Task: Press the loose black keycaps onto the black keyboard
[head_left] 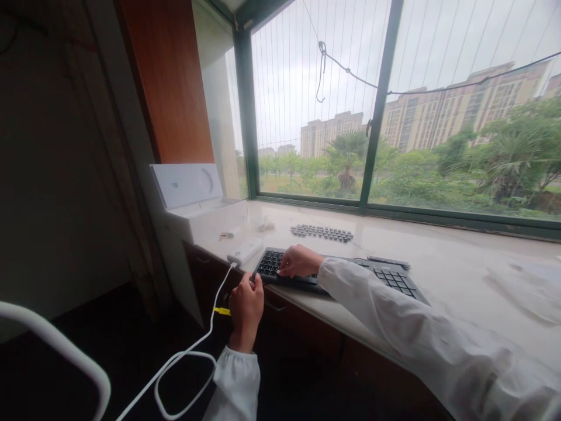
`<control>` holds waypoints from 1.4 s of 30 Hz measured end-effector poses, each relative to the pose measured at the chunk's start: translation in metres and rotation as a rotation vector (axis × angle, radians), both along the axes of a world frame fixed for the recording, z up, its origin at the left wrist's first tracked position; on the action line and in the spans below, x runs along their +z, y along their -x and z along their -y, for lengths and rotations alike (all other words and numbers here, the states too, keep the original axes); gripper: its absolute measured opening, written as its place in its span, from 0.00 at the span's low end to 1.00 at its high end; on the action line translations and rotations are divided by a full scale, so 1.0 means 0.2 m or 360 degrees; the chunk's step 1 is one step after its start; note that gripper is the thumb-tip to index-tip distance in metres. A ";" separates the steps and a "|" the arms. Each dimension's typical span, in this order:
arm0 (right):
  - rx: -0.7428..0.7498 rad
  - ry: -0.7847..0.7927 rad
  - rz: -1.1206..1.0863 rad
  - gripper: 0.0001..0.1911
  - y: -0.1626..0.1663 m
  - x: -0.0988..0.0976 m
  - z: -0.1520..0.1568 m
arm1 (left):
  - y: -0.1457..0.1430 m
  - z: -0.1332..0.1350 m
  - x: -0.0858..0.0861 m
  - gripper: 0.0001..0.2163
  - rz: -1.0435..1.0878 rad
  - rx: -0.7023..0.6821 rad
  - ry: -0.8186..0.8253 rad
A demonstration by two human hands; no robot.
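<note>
A black keyboard [270,261] lies at the front edge of the white counter, several key positions on its left part looking bare of caps. At its near left corner, my left hand [246,304] grips the frame with thumb and curled fingers. Over the keyboard's middle, my right hand [300,261] is closed in a pinch, fingertips down at the keys; whatever is between them is too small to make out. Behind the keyboard, loose keycaps [322,233] sit in rows on the counter. My right forearm covers part of the keyboard, whose number pad [397,282] shows beyond the sleeve.
A white power bank [245,250] with a plugged-in white cable [205,333] is left of the keyboard. An open white box [214,215] stands at the counter's left end. Clear plastic wrapping [526,286] lies at right. The window [363,202] borders the back.
</note>
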State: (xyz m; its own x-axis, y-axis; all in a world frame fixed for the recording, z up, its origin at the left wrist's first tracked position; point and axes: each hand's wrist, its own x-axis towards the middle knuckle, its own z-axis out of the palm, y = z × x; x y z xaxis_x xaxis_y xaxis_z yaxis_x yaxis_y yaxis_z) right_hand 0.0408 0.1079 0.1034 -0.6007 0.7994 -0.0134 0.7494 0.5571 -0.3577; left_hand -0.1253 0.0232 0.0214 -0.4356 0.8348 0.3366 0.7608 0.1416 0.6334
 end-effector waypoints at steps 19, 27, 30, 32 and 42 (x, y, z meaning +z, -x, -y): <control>0.0062 -0.0312 0.0218 0.07 0.04 0.02 0.11 | -0.08 0.14 0.03 0.18 -0.0426 -0.0332 -0.0195; 0.0178 0.0026 0.0056 0.08 0.00 0.00 0.02 | -0.04 0.08 -0.05 0.16 -0.0424 -0.0709 -0.0287; 0.0178 0.0025 0.0036 0.09 0.00 -0.01 0.00 | -0.02 0.06 -0.07 0.16 -0.0463 -0.0723 -0.0348; 0.0164 -0.0046 0.0080 0.08 0.01 -0.02 0.00 | -0.02 0.06 -0.07 0.16 -0.0507 -0.0707 -0.0352; 0.0093 -0.0142 0.0232 0.09 0.05 0.00 0.04 | -0.04 0.08 -0.04 0.15 -0.0584 -0.0629 -0.0322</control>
State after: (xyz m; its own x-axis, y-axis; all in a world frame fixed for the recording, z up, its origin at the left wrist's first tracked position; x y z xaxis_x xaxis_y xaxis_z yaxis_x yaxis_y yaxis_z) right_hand 0.0315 0.0994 0.1029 -0.6431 0.7650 -0.0344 0.7551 0.6259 -0.1951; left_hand -0.1168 0.0080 0.0137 0.0722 0.8137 0.5767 0.9064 -0.2948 0.3025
